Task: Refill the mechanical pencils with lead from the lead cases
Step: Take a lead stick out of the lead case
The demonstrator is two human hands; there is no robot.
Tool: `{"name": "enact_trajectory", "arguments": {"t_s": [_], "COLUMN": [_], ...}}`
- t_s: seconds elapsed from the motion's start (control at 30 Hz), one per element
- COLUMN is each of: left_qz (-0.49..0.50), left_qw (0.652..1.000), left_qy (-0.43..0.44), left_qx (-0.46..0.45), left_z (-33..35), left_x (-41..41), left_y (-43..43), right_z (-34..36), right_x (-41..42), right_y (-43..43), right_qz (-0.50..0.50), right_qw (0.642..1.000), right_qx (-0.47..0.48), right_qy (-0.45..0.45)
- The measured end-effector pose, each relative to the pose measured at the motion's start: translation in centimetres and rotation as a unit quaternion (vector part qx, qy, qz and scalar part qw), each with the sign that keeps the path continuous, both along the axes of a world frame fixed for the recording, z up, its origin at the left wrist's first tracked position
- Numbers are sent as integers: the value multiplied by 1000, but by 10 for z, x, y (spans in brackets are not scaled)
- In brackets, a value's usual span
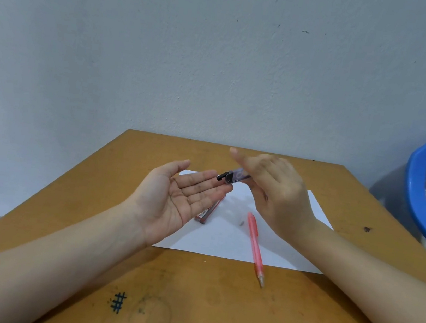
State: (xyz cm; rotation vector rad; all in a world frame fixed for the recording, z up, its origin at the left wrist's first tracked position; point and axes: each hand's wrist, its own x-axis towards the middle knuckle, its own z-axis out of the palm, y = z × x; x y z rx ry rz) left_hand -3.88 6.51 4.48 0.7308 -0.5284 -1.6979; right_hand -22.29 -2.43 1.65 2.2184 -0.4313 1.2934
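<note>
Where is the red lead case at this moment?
In the head view the red lead case lies on the white paper, left of centre, partly hidden under the open left hand, with the pink mechanical pencil to its right.

A black "#" is drawn on the table (212, 312).
</note>
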Motion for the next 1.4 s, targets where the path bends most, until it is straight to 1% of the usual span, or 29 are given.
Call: {"name": "enact_trajectory", "arguments": {"t_s": [0.07, 0.27, 0.5, 0.6, 0.8, 1.0, 1.23, 1.4], "left_qz": [-1, -4, -6, -7, 4, 19, 22, 56], "left_qw": [1000, 1000, 1000, 1000, 1000, 999, 983, 976], "left_qy": [1, 2, 10, 5, -8, -47, -174, -204], "left_qx": [-2, 2, 2, 2, 0, -8, -47, -59], "left_z": [0, 0, 1, 1, 3, -3, -12, -13], "left_x": [0, 1, 1, 1, -1, -1, -4, -7], "left_y": [0, 0, 2, 2, 3, 0, 1, 1], "right_z": [1, 0, -1, -1, 0, 0, -1, -1], "right_x": [0, -2, -1, -2, -1, -1, 0, 3], "right_y": [1, -2, -1, -1, -1, 1, 3, 7], "right_qz": [3, -13, -17, -19, -26, -30, -41, -49], "right_qw": [1000, 1000, 1000, 1000, 1000, 999, 999, 999], "right_qx": [8, -26, -16, -17, -10, -9, -10, -17], "right_qy": [-6, 7, 1, 11, -4, -4, 4, -4]}}
